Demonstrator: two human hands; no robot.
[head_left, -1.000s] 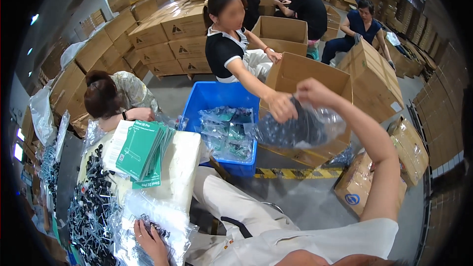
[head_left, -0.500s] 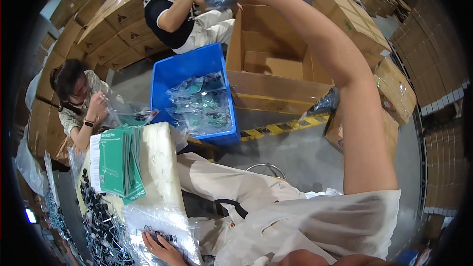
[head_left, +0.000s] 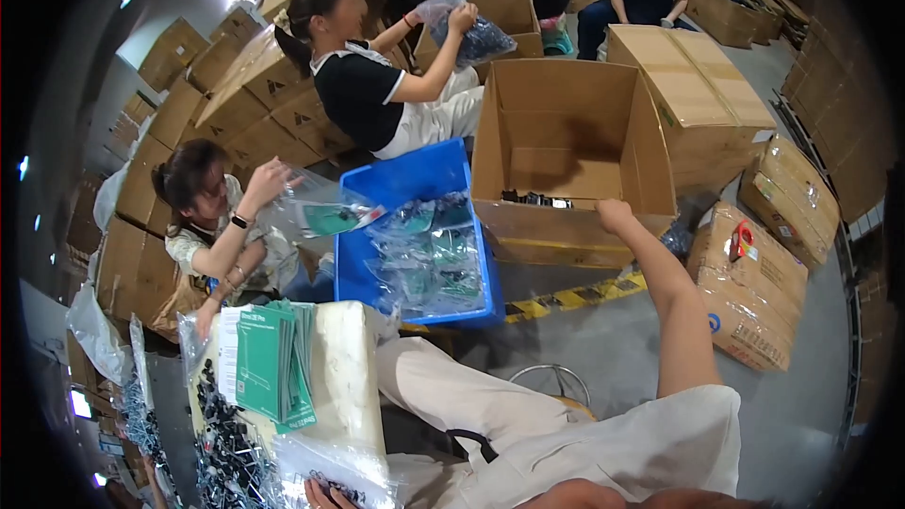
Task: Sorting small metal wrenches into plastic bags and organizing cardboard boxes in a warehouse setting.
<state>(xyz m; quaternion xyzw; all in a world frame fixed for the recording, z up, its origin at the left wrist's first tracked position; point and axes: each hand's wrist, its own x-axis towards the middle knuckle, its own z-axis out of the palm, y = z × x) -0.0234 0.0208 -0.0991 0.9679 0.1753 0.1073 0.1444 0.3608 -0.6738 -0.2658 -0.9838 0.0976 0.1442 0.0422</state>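
Note:
My right hand [head_left: 615, 217] is at the near rim of a large open cardboard box [head_left: 570, 250]. Its fingers are curled over the edge and partly hidden. Inside the box lie a few small dark parts [head_left: 537, 200]. At the lower edge of the view, my left hand [head_left: 325, 492] rests with fingers apart on a clear plastic bag [head_left: 363, 471] holding small dark parts. That bag lies at the near end of a pale foam-like work surface [head_left: 347, 358]. Green printed booklets [head_left: 269, 363] are stacked on the surface, beside a heap of dark hardware [head_left: 226, 443].
A blue bin [head_left: 485, 283] holds several clear bags with green cards. One co-worker [head_left: 363, 94] holds a bag of dark parts; another [head_left: 222, 236] handles a bag with a green card. Taped cartons [head_left: 693, 85] stand right, one carrying a red tape roll [head_left: 741, 240].
My right arm has come down from the raised bag to the box rim. The co-worker now has the bag of dark parts. The view has shifted, showing more of the far side.

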